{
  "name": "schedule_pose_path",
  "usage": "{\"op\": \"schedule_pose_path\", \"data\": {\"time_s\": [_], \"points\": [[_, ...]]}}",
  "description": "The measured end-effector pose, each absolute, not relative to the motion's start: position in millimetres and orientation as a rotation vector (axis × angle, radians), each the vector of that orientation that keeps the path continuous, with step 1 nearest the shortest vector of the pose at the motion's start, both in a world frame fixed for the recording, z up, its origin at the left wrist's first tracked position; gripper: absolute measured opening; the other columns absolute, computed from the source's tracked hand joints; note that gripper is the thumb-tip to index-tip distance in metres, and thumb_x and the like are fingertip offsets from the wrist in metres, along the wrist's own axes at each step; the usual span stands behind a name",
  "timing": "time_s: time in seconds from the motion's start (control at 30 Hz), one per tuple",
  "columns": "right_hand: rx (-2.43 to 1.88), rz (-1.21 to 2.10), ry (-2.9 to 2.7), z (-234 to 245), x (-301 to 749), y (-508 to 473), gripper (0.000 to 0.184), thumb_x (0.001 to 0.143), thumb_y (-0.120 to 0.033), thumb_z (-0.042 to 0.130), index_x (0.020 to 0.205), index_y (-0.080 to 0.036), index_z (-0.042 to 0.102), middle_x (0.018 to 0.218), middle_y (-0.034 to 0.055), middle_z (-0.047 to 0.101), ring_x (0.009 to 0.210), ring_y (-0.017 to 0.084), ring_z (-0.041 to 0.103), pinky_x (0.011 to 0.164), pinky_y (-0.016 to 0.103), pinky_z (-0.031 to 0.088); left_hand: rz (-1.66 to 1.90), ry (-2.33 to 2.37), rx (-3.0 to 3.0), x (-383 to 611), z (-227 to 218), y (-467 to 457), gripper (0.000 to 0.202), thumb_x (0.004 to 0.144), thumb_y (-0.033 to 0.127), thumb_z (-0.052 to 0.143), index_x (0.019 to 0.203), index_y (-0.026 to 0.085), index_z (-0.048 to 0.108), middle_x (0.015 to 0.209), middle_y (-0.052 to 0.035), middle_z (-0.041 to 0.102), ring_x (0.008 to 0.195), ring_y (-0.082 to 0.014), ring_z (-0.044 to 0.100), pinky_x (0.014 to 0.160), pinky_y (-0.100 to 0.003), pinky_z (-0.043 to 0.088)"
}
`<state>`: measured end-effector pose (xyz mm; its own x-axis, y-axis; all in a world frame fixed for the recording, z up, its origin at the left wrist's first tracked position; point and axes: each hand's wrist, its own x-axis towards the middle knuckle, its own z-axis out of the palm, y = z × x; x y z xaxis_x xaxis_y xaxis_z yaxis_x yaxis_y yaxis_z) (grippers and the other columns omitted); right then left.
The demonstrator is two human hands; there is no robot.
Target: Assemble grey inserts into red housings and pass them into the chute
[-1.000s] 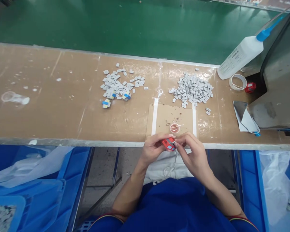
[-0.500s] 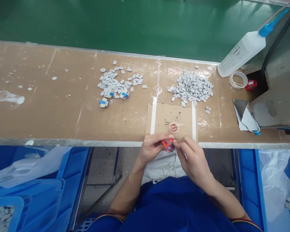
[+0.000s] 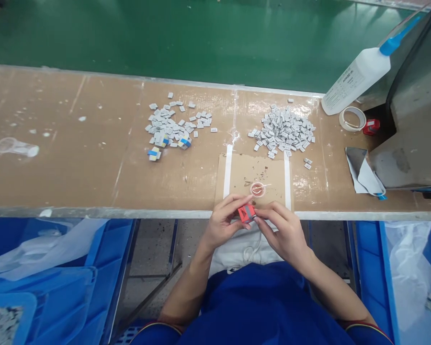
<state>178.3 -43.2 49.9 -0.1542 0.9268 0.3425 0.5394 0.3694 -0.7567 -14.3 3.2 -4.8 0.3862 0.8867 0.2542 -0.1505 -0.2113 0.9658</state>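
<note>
My left hand [image 3: 223,221] and my right hand [image 3: 283,231] meet at the bench's near edge, both pinching a small red block with a grey band [image 3: 246,212]. Just beyond it a tiny round dish with reddish contents [image 3: 257,189] sits on a taped cardboard pad [image 3: 237,177]. A pile of small grey parts [image 3: 284,131] lies behind the pad to the right. A looser pile of grey parts [image 3: 172,124] lies to the left, with a few blue-and-yellow taped pieces [image 3: 153,154] at its near side.
A white squeeze bottle with a blue nozzle [image 3: 355,79] leans at the back right beside a tape roll [image 3: 352,119] and a grey machine housing [image 3: 416,110]. A green conveyor belt [image 3: 187,38] runs behind the bench. Blue bins [image 3: 50,287] stand below at left and right.
The red block has been turned in my fingers and raised a little toward the dish. The view has shifted slightly.
</note>
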Motion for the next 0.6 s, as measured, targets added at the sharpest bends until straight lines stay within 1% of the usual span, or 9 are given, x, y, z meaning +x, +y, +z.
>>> {"op": "schedule_pose_path", "data": {"time_s": [0.07,0.17,0.27,0.37,0.47,0.6], "points": [[-1.257,0.620,-1.873,52.8,179.2,-41.4,0.011,0.103,-0.015,0.062,0.110,-0.018,0.069,0.095,0.0071,0.070,0.082,0.017,0.068,0.073,0.029,0.057,1.148,0.686,1.500,-15.8,-5.5,1.4,0.056,0.083,0.033,0.088,0.136,0.029,0.071,0.114,-0.0097,0.075,0.099,-0.0197,0.076,0.082,-0.026,0.065],[-1.247,0.658,-1.917,56.6,180.6,-39.8,0.007,0.102,-0.015,0.062,0.106,-0.017,0.068,0.092,0.0060,0.068,0.079,0.016,0.066,0.070,0.027,0.054,1.142,0.677,1.518,-17.4,-5.7,0.8,0.047,0.087,0.026,0.084,0.133,0.026,0.072,0.116,-0.0116,0.078,0.102,-0.0211,0.078,0.085,-0.028,0.066],[-1.264,0.627,-1.953,59.3,179.5,-41.6,0.008,0.103,-0.014,0.061,0.105,-0.017,0.067,0.089,0.0053,0.065,0.076,0.015,0.062,0.066,0.026,0.051,1.112,0.640,1.479,-18.2,-5.8,1.4,0.042,0.090,0.024,0.081,0.131,0.025,0.073,0.123,-0.0130,0.078,0.107,-0.0233,0.078,0.090,-0.031,0.066],[-1.279,0.550,-1.988,58.6,177.2,-45.5,0.009,0.103,-0.012,0.058,0.106,-0.017,0.066,0.085,0.0043,0.062,0.072,0.016,0.058,0.064,0.027,0.049,1.081,0.616,1.409,-19.0,-6.5,2.1,0.041,0.089,0.022,0.082,0.129,0.025,0.075,0.127,-0.0128,0.077,0.111,-0.0244,0.078,0.093,-0.032,0.066],[-1.293,0.548,-1.976,53.2,176.7,-47.7,0.008,0.102,-0.013,0.058,0.101,-0.017,0.066,0.080,0.0028,0.058,0.068,0.015,0.056,0.061,0.027,0.047,1.055,0.619,1.409,-20.4,-7.3,3.2,0.040,0.088,0.021,0.082,0.128,0.024,0.076,0.128,-0.0131,0.077,0.114,-0.0252,0.077,0.096,-0.033,0.065],[-1.283,0.611,-1.919,44.4,177.4,-46.8,0.009,0.101,-0.014,0.060,0.095,-0.018,0.065,0.077,0.0010,0.055,0.065,0.014,0.054,0.059,0.026,0.044,1.046,0.609,1.492,-22.8,-6.9,6.6,0.036,0.090,0.018,0.080,0.125,0.024,0.077,0.125,-0.0118,0.079,0.111,-0.0232,0.078,0.101,-0.034,0.062]]}}
